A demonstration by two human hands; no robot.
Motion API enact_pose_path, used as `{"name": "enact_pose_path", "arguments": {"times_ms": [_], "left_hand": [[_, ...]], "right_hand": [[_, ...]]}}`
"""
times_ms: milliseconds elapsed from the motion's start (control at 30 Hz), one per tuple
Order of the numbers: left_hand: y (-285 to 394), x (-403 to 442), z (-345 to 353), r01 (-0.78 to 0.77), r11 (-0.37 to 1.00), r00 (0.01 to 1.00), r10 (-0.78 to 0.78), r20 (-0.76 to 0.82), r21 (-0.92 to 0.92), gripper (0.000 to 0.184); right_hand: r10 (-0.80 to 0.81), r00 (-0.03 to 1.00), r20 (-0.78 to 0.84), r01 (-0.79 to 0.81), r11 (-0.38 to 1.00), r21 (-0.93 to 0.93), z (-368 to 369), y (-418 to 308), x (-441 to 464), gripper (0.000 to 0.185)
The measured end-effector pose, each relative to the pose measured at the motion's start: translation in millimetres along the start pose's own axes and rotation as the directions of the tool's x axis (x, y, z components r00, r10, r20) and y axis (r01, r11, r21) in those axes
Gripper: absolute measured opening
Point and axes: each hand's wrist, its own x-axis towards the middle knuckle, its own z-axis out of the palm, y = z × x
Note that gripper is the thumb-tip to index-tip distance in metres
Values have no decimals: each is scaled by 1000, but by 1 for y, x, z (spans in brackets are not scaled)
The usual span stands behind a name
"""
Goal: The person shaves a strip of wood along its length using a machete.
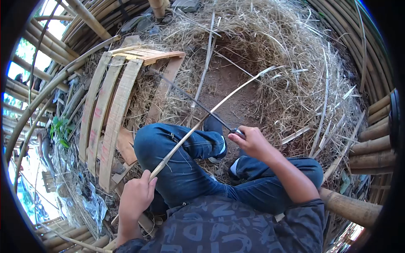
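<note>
My left hand (137,195) is closed around the near end of a pale bamboo strip (181,143). The strip slants up and to the right over my knees, its far end thin and frayed. In my right hand (254,143) is the dark handle of a long knife (181,91). Its narrow dark blade points up and left and crosses the strip around its middle. Whether blade and strip touch, I cannot tell. Part of the handle is hidden by my fingers.
A slatted wooden crate (116,109) stands at my left. Bamboo shavings (291,46) are heaped ahead and to the right, around bare soil (230,84). A thick bamboo pole (350,206) lies by my right side. Bamboo railings (373,147) border the space.
</note>
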Motion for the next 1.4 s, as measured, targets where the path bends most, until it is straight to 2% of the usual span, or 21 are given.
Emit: {"name": "enact_pose_path", "arguments": {"times_ms": [67,133,300,400,467,600,733,800,833,933,967,1033,1067,1100,1133,1233,1300,1333,1400], "left_hand": [[0,0,-1,11,1000,1000,-11,18,1,24],[1,2,-3,3,1000,1000,-3,17,1,24],[7,5,-4,34,998,999,-35,15,45,24],[5,4,-4,48,997,999,-49,19,65,24],[5,5,-1,46,998,999,-47,19,52,24],[4,11,1,23,999,999,-24,21,49,23],[5,10,5,17,1000,1000,-17,13,0,21],[5,10,7,19,1000,1000,-19,14,0,21],[5,10,7,16,1000,1000,-16,2,0,21],[3,11,8,16,1000,1000,-16,2,8,21],[2,12,8,25,1000,1000,-25,-1,10,21],[1,13,9,18,1000,1000,-17,-2,15,22],[1,14,8,17,1000,1000,-17,-3,12,22],[1,14,8,22,1000,1000,-22,-4,10,21],[2,15,8,25,1000,1000,-25,-2,6,21],[2,16,9,25,1000,1000,-25,1,-8,20],[5,15,10,35,999,999,-35,11,-25,20],[6,16,10,57,998,998,-56,13,-36,19],[7,17,9,59,997,998,-58,27,-43,19]], "right_hand": [[-11,1000,-13,12,998,54,18,14,7,57],[25,999,-24,-24,999,25,27,28,15,60],[-21,997,-71,16,997,-75,41,47,35,60],[25,983,-183,-25,1000,5,41,75,45,60],[120,973,-197,-128,991,-27,25,83,48,60],[145,970,-196,-145,989,14,18,57,44,58],[78,991,-106,-63,988,144,51,8,38,54],[-25,997,-71,35,990,137,69,-10,41,45],[-81,995,-64,82,996,18,74,-15,43,45],[-144,989,-31,144,990,-7,69,-10,53,45],[-112,994,-17,110,990,-88,63,-5,55,55],[-57,991,-118,47,995,-85,52,19,62,51],[3,988,-156,-28,987,-155,45,37,67,48],[56,980,-192,-81,989,-123,35,48,69,49],[47,966,-254,-60,997,-44,32,65,74,51],[155,944,-291,-160,987,6,18,80,78,54],[199,962,-187,-180,977,114,18,68,75,57],[210,959,-191,-190,975,118,20,59,73,57],[145,982,-123,-124,979,160,29,37,66,58]]}}
